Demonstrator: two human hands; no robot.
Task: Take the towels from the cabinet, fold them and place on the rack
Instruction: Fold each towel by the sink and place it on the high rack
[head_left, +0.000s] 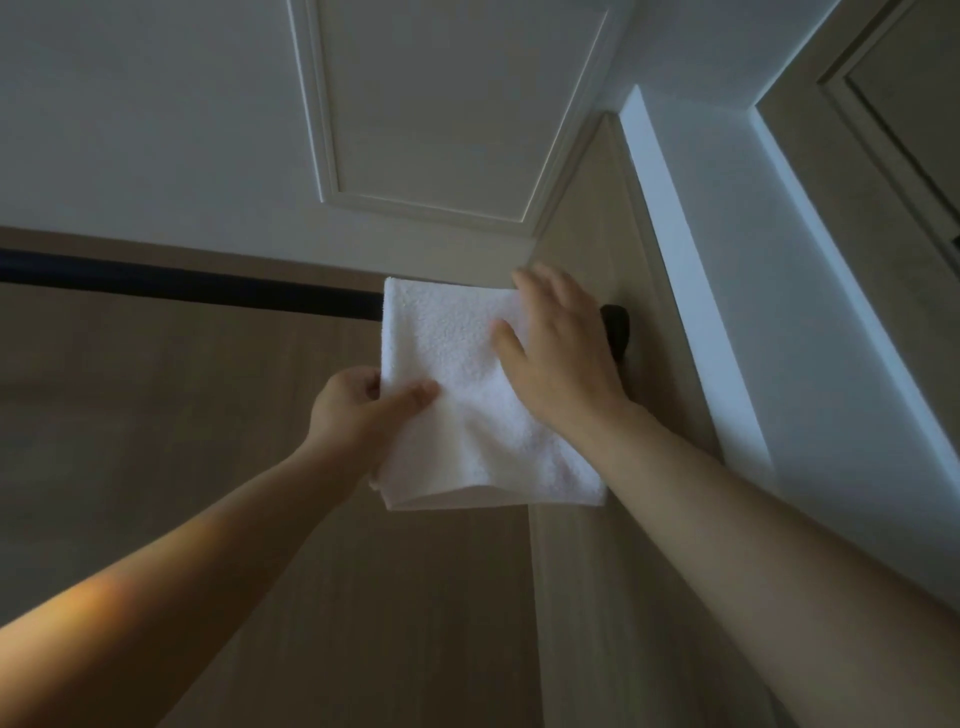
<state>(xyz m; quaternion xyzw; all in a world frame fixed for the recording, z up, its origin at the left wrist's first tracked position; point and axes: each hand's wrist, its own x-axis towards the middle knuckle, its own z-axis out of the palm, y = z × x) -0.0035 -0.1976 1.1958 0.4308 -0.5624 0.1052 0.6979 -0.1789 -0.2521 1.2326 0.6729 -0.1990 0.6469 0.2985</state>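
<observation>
A folded white towel (457, 384) hangs over the right end of a dark rack bar (197, 285) that runs in from the left along the wood wall. My left hand (358, 405) pinches the towel's left edge between thumb and fingers, about halfway down. My right hand (558, 348) lies flat with spread fingers on the towel's upper right part. The bar's dark end mount (618, 325) peeks out beside my right hand. The towel's lower edge hangs free with several layers showing.
The camera looks steeply upward. A white panelled ceiling (441, 104) spans the top. A wood-grain wall (156, 415) fills the left and bottom. A white beam (691, 291) and another wood panel (883, 156) stand to the right.
</observation>
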